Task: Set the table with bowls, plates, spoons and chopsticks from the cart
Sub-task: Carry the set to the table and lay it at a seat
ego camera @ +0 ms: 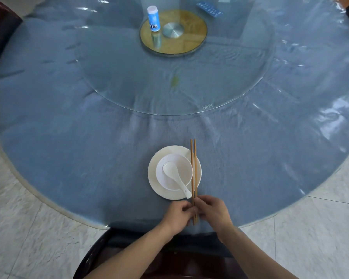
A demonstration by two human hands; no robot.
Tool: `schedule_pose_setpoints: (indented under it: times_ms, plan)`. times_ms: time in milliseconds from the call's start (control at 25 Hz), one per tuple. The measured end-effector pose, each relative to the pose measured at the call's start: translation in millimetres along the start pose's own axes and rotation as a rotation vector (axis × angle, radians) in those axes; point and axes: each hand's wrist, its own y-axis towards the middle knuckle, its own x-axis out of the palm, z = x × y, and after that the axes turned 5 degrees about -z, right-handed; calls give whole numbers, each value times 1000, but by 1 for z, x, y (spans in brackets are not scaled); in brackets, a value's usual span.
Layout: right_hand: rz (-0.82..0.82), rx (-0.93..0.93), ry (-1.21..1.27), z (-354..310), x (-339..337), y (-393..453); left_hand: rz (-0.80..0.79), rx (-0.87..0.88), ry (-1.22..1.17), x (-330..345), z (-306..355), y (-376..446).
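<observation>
A pair of wooden chopsticks (193, 178) lies straight toward twelve o'clock, side by side, crossing the three o'clock edge of a round white plate (155, 184) near the table's six o'clock rim. On the plate sits a white bowl (181, 168) with a glossy white ceramic spoon (174, 178) inside, its handle pointing to five o'clock over the rim. Both hands meet at the chopsticks' near ends: the left hand (177, 216) and the right hand (214, 213) each pinch the sticks with curled fingers. The round table (69, 137) wears a blue cloth, apparently under a shiny clear film. A glass turntable (129, 93) lies toward twelve o'clock, with a wooden disc (189, 43) and a blue-and-white bottle (153, 19). Pale marbled floor tiles (28, 238) surround it; a dark chair (129, 250) stands at six o'clock.
</observation>
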Motion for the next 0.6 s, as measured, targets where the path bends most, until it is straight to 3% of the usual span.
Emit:
schedule_pose_setpoints:
  times_ms: [600]
  plan:
    - [91,-3,-31,1,3,11,163,25,47,-8,-5,11]
